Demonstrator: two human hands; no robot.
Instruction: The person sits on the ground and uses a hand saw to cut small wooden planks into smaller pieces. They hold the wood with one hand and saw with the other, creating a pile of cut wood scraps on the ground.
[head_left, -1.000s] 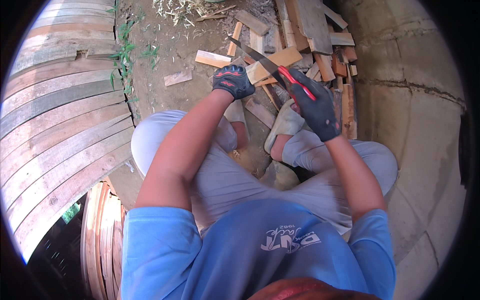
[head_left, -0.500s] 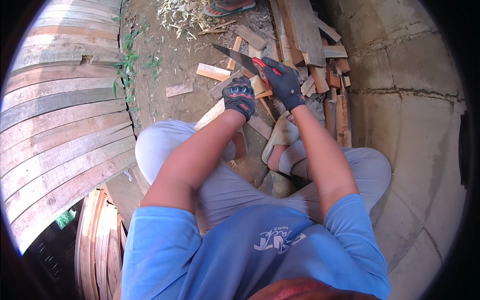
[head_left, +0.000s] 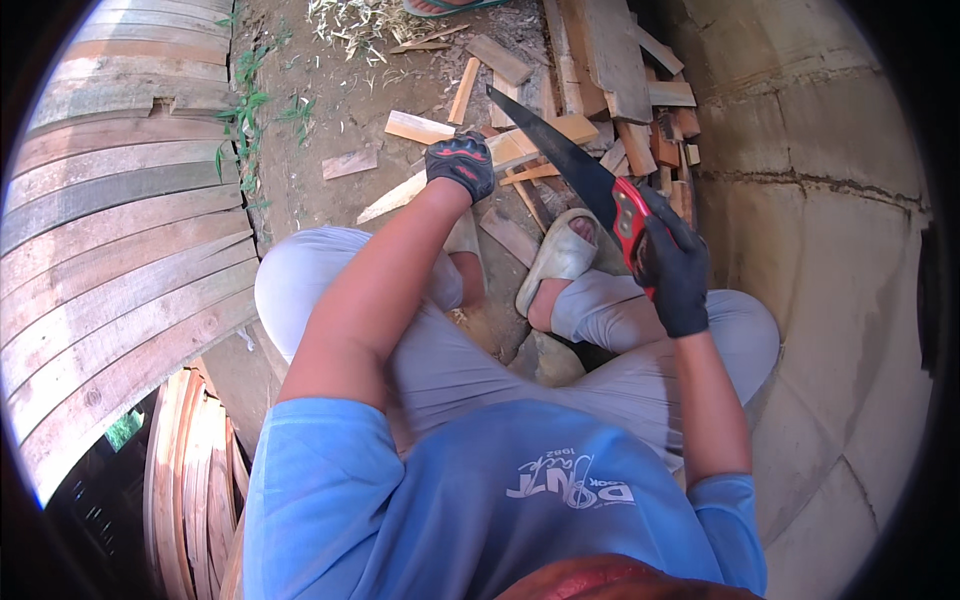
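Observation:
A hand saw (head_left: 570,158) with a dark blade and a red handle is in my right hand (head_left: 675,268), whose black-gloved fingers wrap round the handle. Its blade slants up and to the left, passing across the plank in view; whether it touches the wood I cannot tell. My left hand (head_left: 460,167), in a black glove with red trim, is closed over the middle of a pale wooden plank (head_left: 545,140). The plank lies slantwise, with its left end near my left knee and its right end beyond the blade.
Wood offcuts (head_left: 418,127) lie on the dirt in front of me. Boards (head_left: 615,65) are piled beside the concrete wall (head_left: 800,240) on the right. A slatted wooden surface (head_left: 130,200) runs along the left. Shavings (head_left: 355,30) and another person's sandalled foot (head_left: 445,6) are at the far edge.
My right hand has drawn the saw back toward me and to the right, so more of its blade shows. My left hand has shifted slightly left, still on the plank.

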